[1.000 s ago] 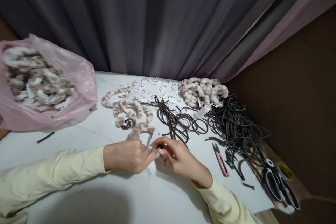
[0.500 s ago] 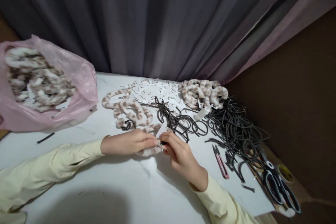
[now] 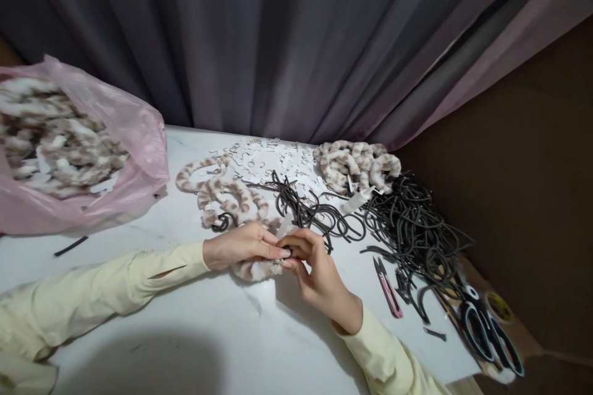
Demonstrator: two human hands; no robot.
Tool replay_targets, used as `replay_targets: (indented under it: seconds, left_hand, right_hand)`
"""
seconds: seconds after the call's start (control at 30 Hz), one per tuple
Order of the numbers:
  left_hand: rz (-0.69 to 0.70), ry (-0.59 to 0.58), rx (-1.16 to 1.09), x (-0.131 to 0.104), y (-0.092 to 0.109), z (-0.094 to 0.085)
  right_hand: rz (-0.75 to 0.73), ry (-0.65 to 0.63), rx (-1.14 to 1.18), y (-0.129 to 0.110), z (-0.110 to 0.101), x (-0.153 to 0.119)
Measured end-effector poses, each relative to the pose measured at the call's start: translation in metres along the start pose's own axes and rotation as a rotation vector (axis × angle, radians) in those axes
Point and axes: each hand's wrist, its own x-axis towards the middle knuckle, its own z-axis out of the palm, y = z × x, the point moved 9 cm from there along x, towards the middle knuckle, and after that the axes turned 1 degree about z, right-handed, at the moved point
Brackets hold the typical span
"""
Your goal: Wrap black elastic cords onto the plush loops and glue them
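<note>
Both of my hands meet over the table around a fluffy white-and-brown fur tube (image 3: 257, 270). My left hand (image 3: 248, 244) pinches it between thumb and fingers. Opposite, my right hand (image 3: 315, 268) has its fingertips closed at the tube's end, where a bit of dark cord shows between the hands. A white tag (image 3: 284, 225) sticks up just behind the fingers. Beyond my hands lie another fur tube (image 3: 231, 194) and a tangle of black cords (image 3: 301, 203). The fingers hide how cord and tube join.
A pink plastic bag (image 3: 148, 154) full of fur tubes stands left. White paper scraps with small wire pieces (image 3: 278, 160) lie at the back, near a fur pile (image 3: 354, 163). Right are a heap of black cords (image 3: 417, 222), pink thread snips (image 3: 389, 290) and large scissors (image 3: 486, 330).
My left hand has shifted slightly right, and its wrist has turned a little. My right fingers have arched upward at the tube's end. The whole view has moved slightly.
</note>
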Motion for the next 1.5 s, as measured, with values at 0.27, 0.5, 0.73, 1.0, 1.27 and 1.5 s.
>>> replay_targets:
  seconds: [0.27, 0.5, 0.73, 1.0, 1.27, 1.5]
  left_hand:
    - [0.069, 0.078, 0.045, -0.002, 0.003, -0.006]
    - [0.077, 0.263, 0.065, -0.005, 0.002, -0.012]
    - [0.066, 0.182, 0.06, -0.002, 0.001, -0.012]
    - [-0.002, 0.004, 0.024, 0.0, 0.005, -0.009]
    - [0.072, -0.044, 0.124, -0.004, 0.006, 0.003]
    - [0.095, 0.107, 0.169, -0.001, -0.002, -0.005]
  right_hand:
    - [-0.002, 0.004, -0.126, 0.004, 0.002, -0.004]
    - [0.026, -0.003, -0.201, 0.014, 0.002, -0.005]
    - [-0.006, 0.024, -0.192, 0.007, -0.006, 0.001]
    - [0.007, 0.033, -0.135, 0.006, -0.012, 0.003]
    - [-0.07, -0.05, -0.231, -0.006, -0.001, 0.005]
    - [-0.081, -0.105, -0.239, -0.006, 0.005, 0.007]
